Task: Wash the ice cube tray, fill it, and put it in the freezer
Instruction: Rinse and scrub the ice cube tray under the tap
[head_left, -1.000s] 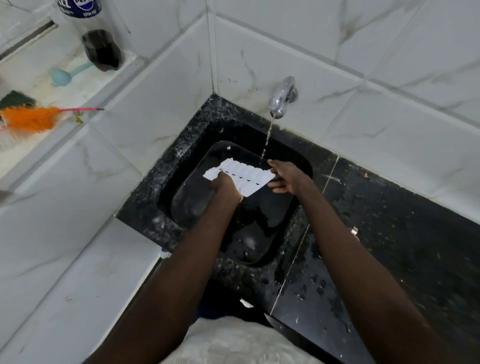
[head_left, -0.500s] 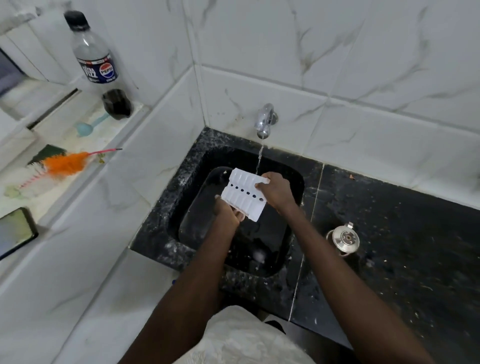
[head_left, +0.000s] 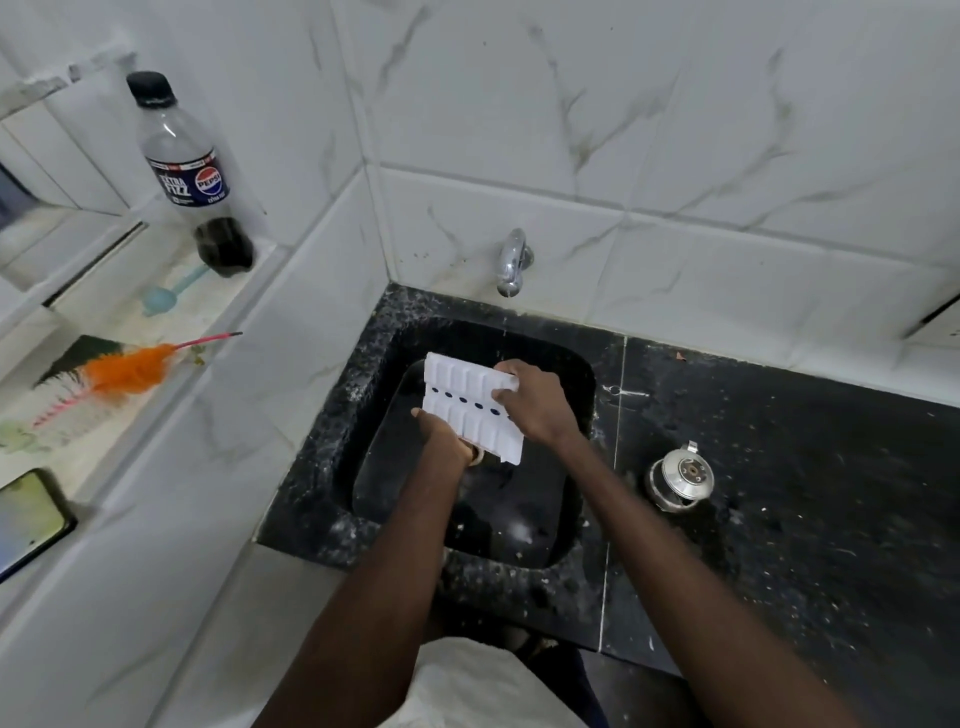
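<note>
The ice cube tray (head_left: 462, 400) was a white plastic rectangle with 2 rows of ridged pockets and a line of dark round holes down the middle. It was held tilted in the air over the sink (head_left: 332, 467), a black speckled stone basin. The left hand (head_left: 444, 434) gripped its near edge, fingers mostly hidden behind the plastic. The right hand (head_left: 535, 410) curled over the far right end, covering that corner. A thin stream of water (head_left: 505, 332) (faint, hard to follow) fell from the chrome tap (head_left: 513, 262) toward the tray. On the dark counter (head_left: 779, 519) to the right sat a round shiny metal piece (head_left: 678, 475). On the left tiled ledge stood a nearly empty cola bottle (head_left: 189, 176), with an orange feather duster (head_left: 124, 369) and a phone (head_left: 26, 519) cut off by the frame.
</note>
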